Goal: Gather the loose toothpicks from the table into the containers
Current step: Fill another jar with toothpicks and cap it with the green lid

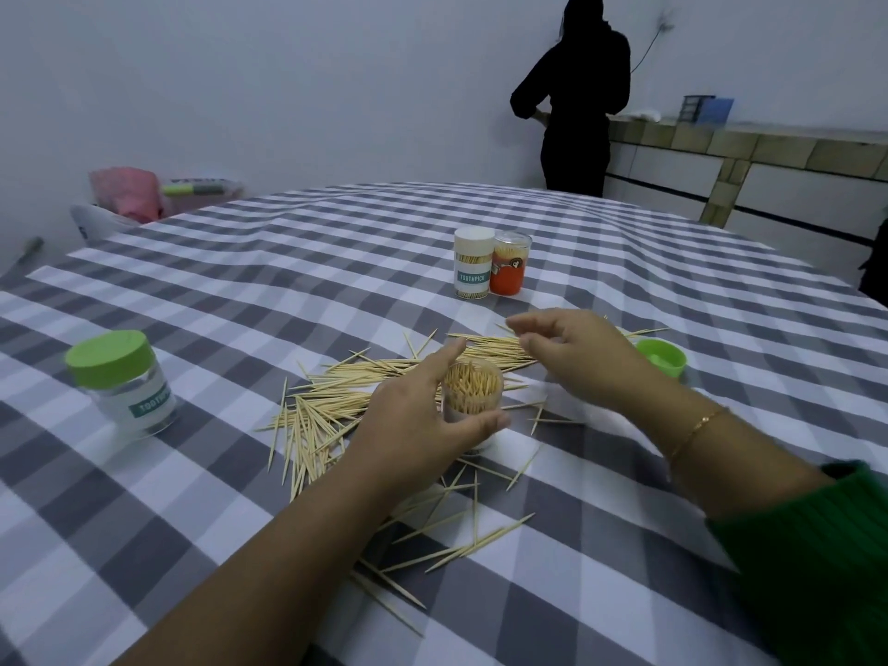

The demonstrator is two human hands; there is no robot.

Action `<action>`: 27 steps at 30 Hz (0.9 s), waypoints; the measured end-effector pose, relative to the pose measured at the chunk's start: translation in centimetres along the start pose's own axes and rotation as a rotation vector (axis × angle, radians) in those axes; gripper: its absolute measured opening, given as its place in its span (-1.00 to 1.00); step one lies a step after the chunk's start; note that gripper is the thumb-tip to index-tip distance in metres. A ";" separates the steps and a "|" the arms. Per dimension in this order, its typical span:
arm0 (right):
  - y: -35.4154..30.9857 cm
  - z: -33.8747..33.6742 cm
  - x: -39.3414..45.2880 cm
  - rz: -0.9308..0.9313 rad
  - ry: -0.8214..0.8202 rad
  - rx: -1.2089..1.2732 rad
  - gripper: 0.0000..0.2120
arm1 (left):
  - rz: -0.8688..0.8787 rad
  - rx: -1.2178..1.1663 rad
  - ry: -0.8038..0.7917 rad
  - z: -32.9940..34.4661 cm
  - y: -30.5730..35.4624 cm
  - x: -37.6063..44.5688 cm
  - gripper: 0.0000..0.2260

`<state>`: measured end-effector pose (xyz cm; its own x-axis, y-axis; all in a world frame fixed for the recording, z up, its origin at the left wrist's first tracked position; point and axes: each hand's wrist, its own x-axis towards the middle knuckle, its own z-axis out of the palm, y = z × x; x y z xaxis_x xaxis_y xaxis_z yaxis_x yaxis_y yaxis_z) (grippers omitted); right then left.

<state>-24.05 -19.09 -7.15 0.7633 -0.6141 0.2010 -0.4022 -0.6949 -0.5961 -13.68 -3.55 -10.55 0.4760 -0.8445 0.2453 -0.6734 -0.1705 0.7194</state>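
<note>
Here the left hand [423, 415] curls round an open clear toothpick jar [472, 401], thumb on the near side and fingers round the far side. It stands upright on the checked tablecloth [240, 300], and that grip probably steadies so light a jar while toothpicks are dropped in. It already looks nearly full of upright toothpicks.

The right hand [576, 358] hovers just beyond and to the right of the jar, over the far band of loose toothpicks [336, 406]. Its fingers are loosely curled and its index finger reaches out to the left. Whether it pinches any toothpicks I cannot tell; the fingertips are blurred. A thin gold bracelet [696, 427] sits on that wrist, above a green sleeve [812, 560].

Plenty of toothpicks are still scattered: a dense fan left of the jar, a long row behind it, and stragglers toward the near edge. By my reckoning the job is far from finished.

A green lid [662, 358] lies open side up to the right, likely this jar's, set within reach for capping. A green-capped jar [122, 382] labelled TOOTHPICK stands well to the left and looks empty, perhaps next in line. Farther back, a white-capped toothpick jar [474, 262] and an orange jar [512, 264] stand touching, both holding toothpicks.

A person in dark clothing [574, 103] stands by the far wall.
</note>
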 end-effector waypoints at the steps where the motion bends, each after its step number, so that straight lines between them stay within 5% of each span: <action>1: 0.6 -0.4 0.7 0.047 -0.051 -0.145 -0.65 | 0.001 0.000 0.000 0.0 0.0 0.0 -0.27; 5: 2.4 -1.0 2.7 0.135 -0.241 -0.476 -0.57 | -0.001 -0.010 0.001 0.0 0.0 0.1 -0.28; 12: 2.5 1.5 4.3 0.131 -0.307 -0.404 -0.30 | 0.023 0.005 0.012 0.0 -0.3 0.2 -0.27; 27: 3.2 3.0 3.5 -0.114 0.012 -0.845 -0.76 | 0.033 0.014 0.012 0.1 -0.3 0.3 -0.26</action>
<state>-21.14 -22.35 -10.70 0.8183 -0.5243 0.2355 -0.5694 -0.7954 0.2076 -13.36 -3.75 -10.77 0.4604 -0.8434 0.2768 -0.6965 -0.1499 0.7017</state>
